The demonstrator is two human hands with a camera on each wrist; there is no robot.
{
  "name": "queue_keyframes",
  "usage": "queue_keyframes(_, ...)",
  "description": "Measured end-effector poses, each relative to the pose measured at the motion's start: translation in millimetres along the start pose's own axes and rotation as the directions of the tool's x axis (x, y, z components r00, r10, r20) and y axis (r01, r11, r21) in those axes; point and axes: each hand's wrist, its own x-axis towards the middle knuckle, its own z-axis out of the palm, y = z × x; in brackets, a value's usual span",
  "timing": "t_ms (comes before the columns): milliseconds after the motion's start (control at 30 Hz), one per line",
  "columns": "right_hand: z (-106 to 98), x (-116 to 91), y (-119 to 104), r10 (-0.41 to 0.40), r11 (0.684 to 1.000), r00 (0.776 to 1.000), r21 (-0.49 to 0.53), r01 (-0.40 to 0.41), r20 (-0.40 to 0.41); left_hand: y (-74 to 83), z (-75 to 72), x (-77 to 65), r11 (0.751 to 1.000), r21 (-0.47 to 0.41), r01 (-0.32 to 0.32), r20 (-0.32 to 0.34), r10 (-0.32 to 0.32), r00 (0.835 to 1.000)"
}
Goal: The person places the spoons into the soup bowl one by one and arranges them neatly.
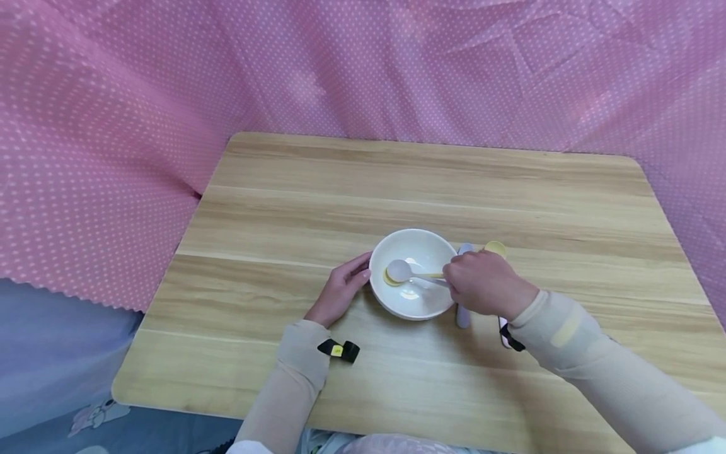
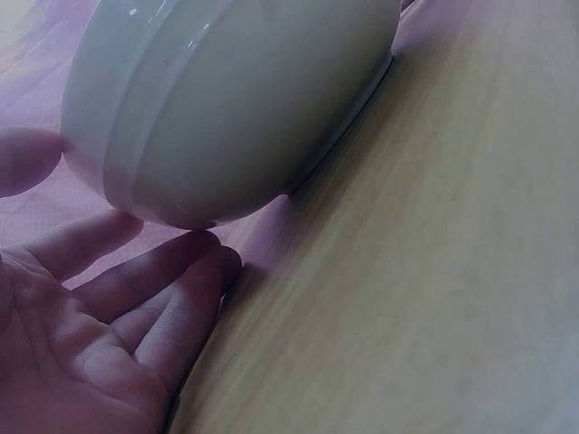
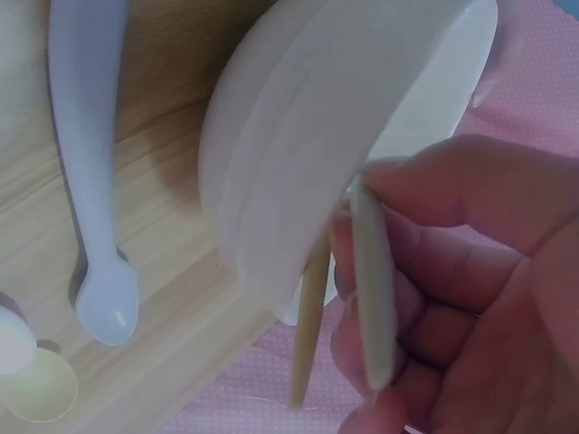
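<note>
A white bowl [image 1: 413, 309] stands on the wooden table. Along its left side, my left hand [image 1: 342, 289] touches the outer wall with thumb and fingertips, fingers loosely extended in the left wrist view. Over the right rim, my right hand [image 1: 482, 282] pinches the handle of a pale spoon [image 1: 399, 271], whose head is inside the bowl. Beneath that head lies the yellow head of a second spoon [image 1: 390, 279]. This one's yellow handle [image 3: 310, 334] sticks out past the rim beside my curled fingers; whether they touch it I cannot tell.
A lavender spoon [image 3: 90, 181] lies on the table right of the bowl. Farther right are a yellow spoon head [image 1: 496, 248] and a white rounded end [image 3: 14, 342], partly hidden. Pink dotted cloth [image 1: 363, 69] hangs behind the table [image 1: 340, 189].
</note>
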Motion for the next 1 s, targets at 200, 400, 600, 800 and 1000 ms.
queue_keyframes(200,-1,3,-3,-0.003,1.000,1.000,-0.004,0.003,0.021,0.1,-0.7,0.0,1.000,-0.008,0.011,0.007,-0.011,1.000)
queue_keyframes(400,1,5,-4,-0.015,1.000,1.000,-0.026,0.015,0.001,19.5,-1.5,-5.4,1.000,0.008,0.016,0.026,-0.016,1.000)
queue_keyframes(600,3,7,-3,-0.003,1.000,1.000,-0.031,0.003,0.012,33.7,-0.8,-9.2,1.000,0.011,0.015,0.030,-0.015,0.999)
queue_keyframes(800,3,9,-3,0.019,1.000,0.999,-0.012,-0.019,0.041,34.2,-1.1,-8.8,1.000,0.009,0.028,0.031,-0.028,0.999)
queue_keyframes(1000,2,10,-4,0.038,0.999,0.997,0.006,-0.038,0.065,34.9,-1.0,-8.9,0.999,0.002,0.042,0.030,-0.042,0.999)
